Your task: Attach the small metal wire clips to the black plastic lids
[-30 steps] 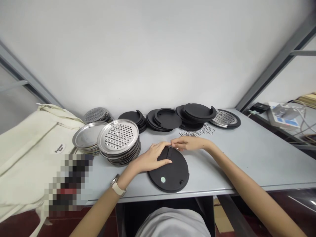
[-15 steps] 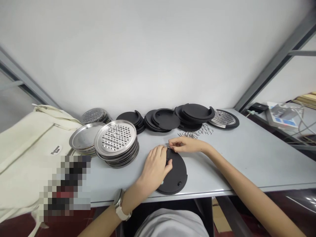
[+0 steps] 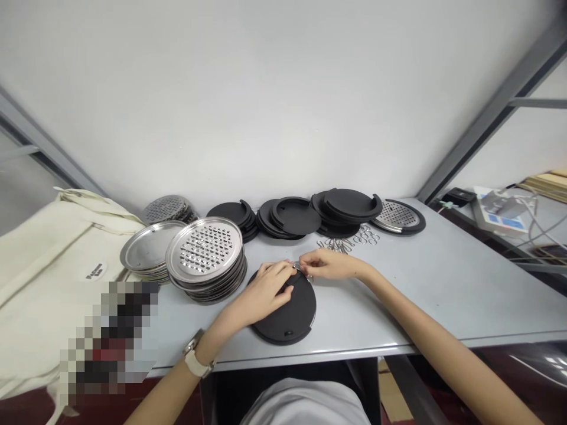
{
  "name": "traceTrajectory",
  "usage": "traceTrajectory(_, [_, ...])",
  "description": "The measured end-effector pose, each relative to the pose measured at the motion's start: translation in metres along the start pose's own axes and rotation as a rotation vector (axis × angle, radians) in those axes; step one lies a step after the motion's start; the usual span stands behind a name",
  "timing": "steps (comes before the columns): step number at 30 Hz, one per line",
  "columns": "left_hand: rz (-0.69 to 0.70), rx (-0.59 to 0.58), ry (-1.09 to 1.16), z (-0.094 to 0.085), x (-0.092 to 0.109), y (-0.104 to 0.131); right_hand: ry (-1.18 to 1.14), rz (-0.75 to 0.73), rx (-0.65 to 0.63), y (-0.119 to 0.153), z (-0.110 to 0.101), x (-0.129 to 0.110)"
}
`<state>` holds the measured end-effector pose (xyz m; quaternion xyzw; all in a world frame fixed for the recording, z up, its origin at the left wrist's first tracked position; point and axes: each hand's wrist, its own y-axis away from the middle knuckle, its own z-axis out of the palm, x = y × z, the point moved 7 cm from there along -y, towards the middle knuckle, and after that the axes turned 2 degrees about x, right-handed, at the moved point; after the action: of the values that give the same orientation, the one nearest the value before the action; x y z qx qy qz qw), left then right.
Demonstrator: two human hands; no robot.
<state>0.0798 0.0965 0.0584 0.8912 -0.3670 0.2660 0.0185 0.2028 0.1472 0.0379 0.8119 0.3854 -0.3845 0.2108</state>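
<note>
A round black disc (image 3: 287,310) lies near the table's front edge, a small slotted knob by its near rim. Across its far left part rests my left hand (image 3: 271,289), fingers bent over the far rim and thumb on top, holding it. At that rim my right hand (image 3: 328,264) is closed in a pinch on a small shiny metal ring (image 3: 297,266). The fingertips of both hands meet there and partly hide the ring. Behind my right hand lie loose metal clips (image 3: 339,245) and linked metal rings (image 3: 367,234).
Perforated metal grater plates (image 3: 206,251) stand stacked at left, beside plain-faced metal plates (image 3: 153,245). Black round holders (image 3: 296,217) are piled along the wall. One holder with a grater plate (image 3: 398,215) lies at back right. A cream cloth bag (image 3: 53,254) covers the left side.
The black disc has shifted left and turned a little under my left hand, which moved left with it. More of the metal ring shows between my fingertips.
</note>
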Motion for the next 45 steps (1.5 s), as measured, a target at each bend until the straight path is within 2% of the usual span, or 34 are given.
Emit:
traceTrajectory(3, [-0.003, -0.061, 0.083, -0.003, -0.005, 0.002, -0.046, 0.024, -0.032, 0.000, 0.005, -0.001])
traceTrajectory(5, [-0.018, -0.058, 0.111, -0.005, -0.008, 0.003, -0.059, 0.041, -0.052, 0.000, 0.007, -0.002])
traceTrajectory(13, [-0.039, 0.107, 0.147, -0.006, -0.003, -0.006, -0.017, 0.090, -0.054, 0.002, 0.007, -0.002])
traceTrajectory(17, [-0.092, 0.207, 0.201, -0.007, -0.015, -0.023, 0.003, 0.071, -0.039, 0.002, 0.007, -0.001])
traceTrajectory(23, [-0.135, 0.149, 0.368, 0.004, -0.029, -0.036, -0.003, 0.081, -0.018, 0.004, 0.007, 0.002])
traceTrajectory(29, [-0.130, 0.197, 0.372, 0.003, -0.030, -0.032, -0.078, 0.092, -0.023, 0.004, 0.007, 0.002])
traceTrajectory(38, [-0.144, 0.226, 0.414, -0.003, -0.025, -0.034, -0.058, 0.150, -0.154, 0.014, 0.008, -0.002])
traceTrajectory(40, [-0.151, 0.237, 0.422, -0.004, -0.025, -0.035, -0.045, 0.130, -0.132, 0.014, 0.005, -0.005])
traceTrajectory(45, [-0.187, 0.269, 0.478, -0.008, -0.028, -0.032, -0.061, 0.044, 0.081, 0.013, -0.015, -0.017])
